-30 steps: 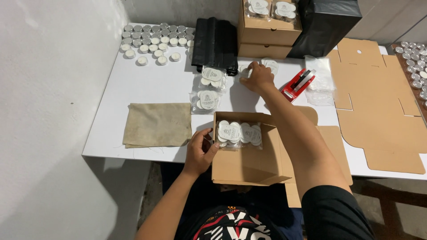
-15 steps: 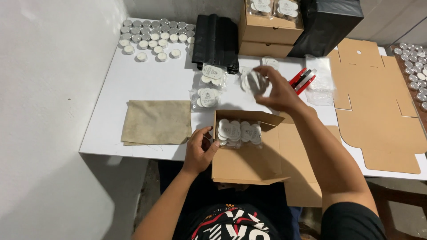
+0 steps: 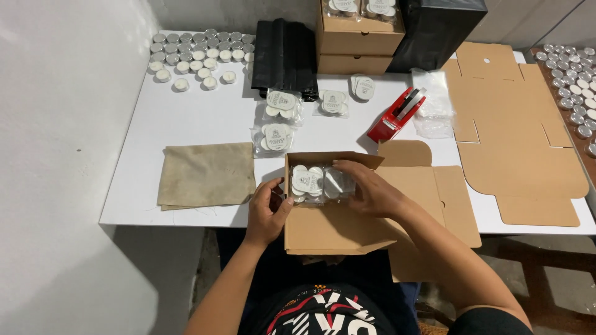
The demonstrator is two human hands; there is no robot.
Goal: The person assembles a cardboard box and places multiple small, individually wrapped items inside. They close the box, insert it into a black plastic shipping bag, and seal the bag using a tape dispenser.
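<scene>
A small open cardboard box (image 3: 335, 229) sits at the table's near edge, in front of me. My left hand (image 3: 268, 209) grips its left wall. My right hand (image 3: 366, 187) reaches into the box and holds a clear bag of tealight candles (image 3: 338, 183), set beside another bag of candles (image 3: 306, 182) lying inside. Several more clear bags of candles (image 3: 278, 124) lie on the white table (image 3: 205, 124) just beyond the box.
A beige cloth (image 3: 208, 175) lies left of the box. A red tape dispenser (image 3: 396, 114), flat cardboard blanks (image 3: 515, 136), stacked cardboard boxes (image 3: 360, 37), black bags (image 3: 282, 56) and loose tealights (image 3: 198, 56) fill the far side. More tealights (image 3: 574, 80) sit at the right.
My right hand picked up a bag of candles from the far table and brought it down into the box. My left hand stayed on the box's left wall.
</scene>
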